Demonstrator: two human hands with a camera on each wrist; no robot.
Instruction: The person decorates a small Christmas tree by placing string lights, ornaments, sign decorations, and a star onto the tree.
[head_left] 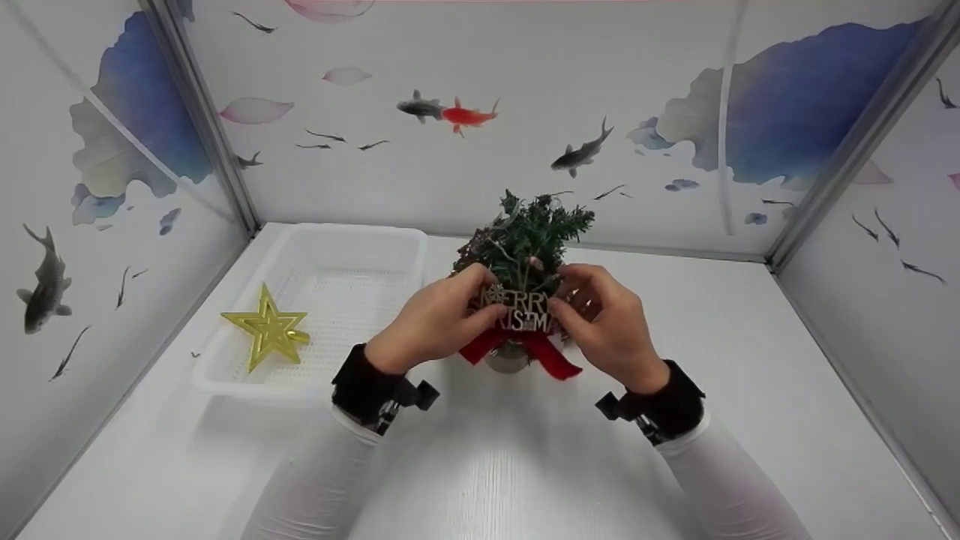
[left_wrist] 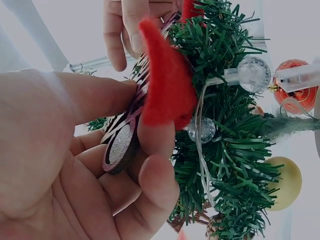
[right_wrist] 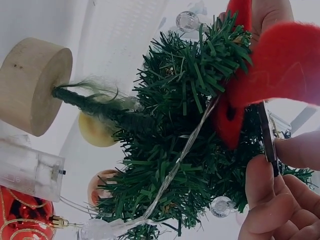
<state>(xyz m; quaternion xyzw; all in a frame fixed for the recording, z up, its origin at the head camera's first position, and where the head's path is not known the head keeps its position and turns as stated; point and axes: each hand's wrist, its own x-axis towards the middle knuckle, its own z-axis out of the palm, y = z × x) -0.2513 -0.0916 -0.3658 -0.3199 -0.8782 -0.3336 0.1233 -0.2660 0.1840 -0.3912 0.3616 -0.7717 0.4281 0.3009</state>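
Note:
A small artificial Christmas tree [head_left: 525,225] stands on a round wooden base [right_wrist: 37,85]. Across its front is a "Merry Christmas" sign [head_left: 525,311], with a red felt bow [head_left: 551,356] hanging below the letters. My left hand [head_left: 435,319] pinches one end of this sign between thumb and fingers, and the felt touches a fingertip in the left wrist view. At the opposite end, my right hand [head_left: 611,322] grips the sign's edge; the right wrist view shows that edge [right_wrist: 269,140] between thumb and fingers. Branches lie close behind the sign.
Left of the tree sits a white plastic basket [head_left: 202,382] with a gold star [head_left: 266,330] in it. Wired bulbs [left_wrist: 254,74], a clear battery box [right_wrist: 30,170], a red ornament [right_wrist: 22,215] and a yellow ball [left_wrist: 285,183] are around the tree. Printed panels [head_left: 480,172] enclose the table.

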